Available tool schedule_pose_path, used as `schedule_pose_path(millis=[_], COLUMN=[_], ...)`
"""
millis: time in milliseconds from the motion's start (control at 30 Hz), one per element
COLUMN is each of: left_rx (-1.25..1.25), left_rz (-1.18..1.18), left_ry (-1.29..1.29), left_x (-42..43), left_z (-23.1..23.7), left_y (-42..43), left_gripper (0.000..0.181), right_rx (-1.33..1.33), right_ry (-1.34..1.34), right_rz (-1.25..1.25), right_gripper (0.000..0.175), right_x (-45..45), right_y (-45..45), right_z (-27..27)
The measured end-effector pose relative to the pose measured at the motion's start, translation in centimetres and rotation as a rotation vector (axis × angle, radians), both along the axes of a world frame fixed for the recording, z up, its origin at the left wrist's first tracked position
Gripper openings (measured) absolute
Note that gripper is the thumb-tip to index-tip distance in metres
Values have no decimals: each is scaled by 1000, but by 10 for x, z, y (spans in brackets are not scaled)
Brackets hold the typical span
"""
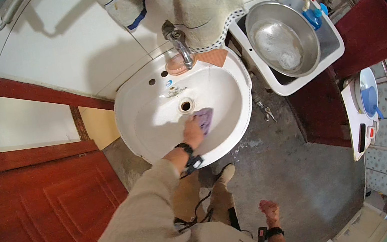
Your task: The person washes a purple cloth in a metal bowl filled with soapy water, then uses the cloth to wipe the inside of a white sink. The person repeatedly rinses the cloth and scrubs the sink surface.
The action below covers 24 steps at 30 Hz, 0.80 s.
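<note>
My left hand (193, 131) presses a purple cloth (206, 119) onto the inner wall of a white ceramic washbasin (152, 127). The cloth lies just below the drain hole (186, 105), partly covered by my fingers. Above the basin's back rim juts a chrome faucet (180, 45), and under it sits a pinkish soap dish (176, 65). Beside that dish, an orange cloth (212, 58) lies on the rim. Well away from the basin, my right hand (269, 208) hangs over the floor at my side, its fingers loosely spread and nothing seen in them.
At right, a steel bowl (253, 28) holding sudsy water rests in a utility sink (287, 89). A towel (213, 4) hangs behind the faucet. A red wooden door (56, 211) stands at left. Farther right, a blue scoop (369, 102) sits in a basin on a counter.
</note>
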<state>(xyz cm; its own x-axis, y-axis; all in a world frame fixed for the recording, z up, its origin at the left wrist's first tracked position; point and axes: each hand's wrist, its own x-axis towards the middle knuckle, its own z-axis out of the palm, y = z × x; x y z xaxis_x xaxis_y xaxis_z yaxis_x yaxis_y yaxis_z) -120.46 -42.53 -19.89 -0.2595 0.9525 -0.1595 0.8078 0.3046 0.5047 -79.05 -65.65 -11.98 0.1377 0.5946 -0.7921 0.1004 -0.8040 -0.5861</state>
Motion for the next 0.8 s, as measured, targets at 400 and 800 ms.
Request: schedule_pose_path(millis=[400,800], left_rx=[84,453], left_rz=[-535,-956], left_ry=[135,671], left_x=[-15,-64], left_z=[37,70], left_y=[98,145], left_gripper=[53,24], right_rx=[-6,34], right_ry=[-107,-86], right_rz=[34,93], right_gripper=[15,27], right_x=[1,0], right_y=[23,34], right_z=[16,6])
